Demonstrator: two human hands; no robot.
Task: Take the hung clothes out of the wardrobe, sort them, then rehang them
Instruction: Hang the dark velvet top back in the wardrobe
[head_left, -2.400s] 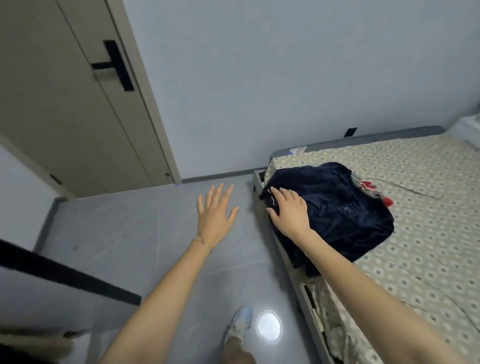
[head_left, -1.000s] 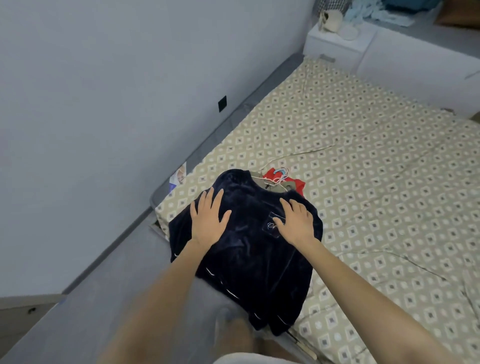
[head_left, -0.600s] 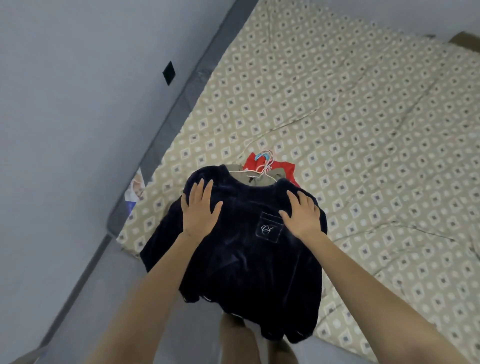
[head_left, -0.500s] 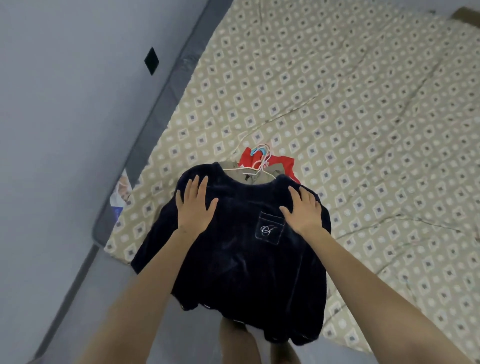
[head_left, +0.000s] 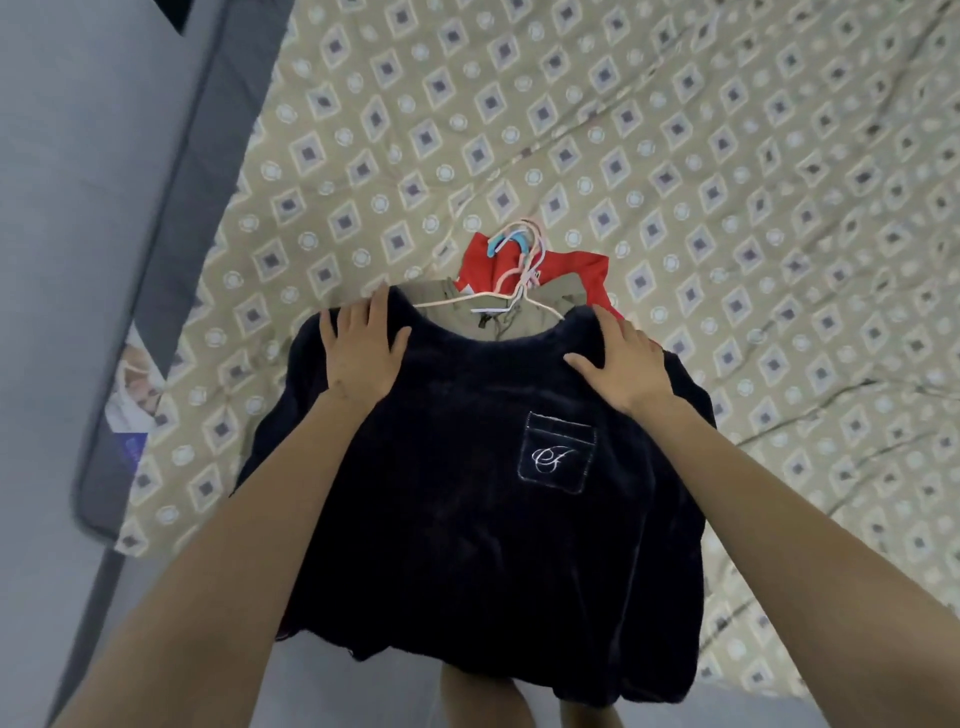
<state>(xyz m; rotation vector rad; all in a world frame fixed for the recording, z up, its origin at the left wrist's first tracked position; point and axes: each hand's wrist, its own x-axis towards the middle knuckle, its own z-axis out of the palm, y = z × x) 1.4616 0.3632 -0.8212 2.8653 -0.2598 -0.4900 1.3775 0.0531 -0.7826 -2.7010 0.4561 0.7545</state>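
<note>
Clothes out on the bed, sorting barely begun
Nearest, draped over the bed's edge above the person's legs (head_left: 480, 699), the hem of the navy top (head_left: 467, 530), laid face up with its chest pocket (head_left: 557, 458) showing; pressed on its shoulders, left hand (head_left: 359, 358) and right hand (head_left: 619, 370), each grip wide open, fingers straight and spread, clasping nothing. Just beyond the collar, poking out from under it, a khaki garment (head_left: 498, 318) and a red garment (head_left: 589, 273), with the bunched hooks of thin hangers (head_left: 521, 258) lying on them; past those, only the patterned bed (head_left: 727, 156). Judging by this: taking out done for at least these three, wardrobe out of view, so cannot tell whether more hang there; stack not yet split into groups; rehanging entirely left
</note>
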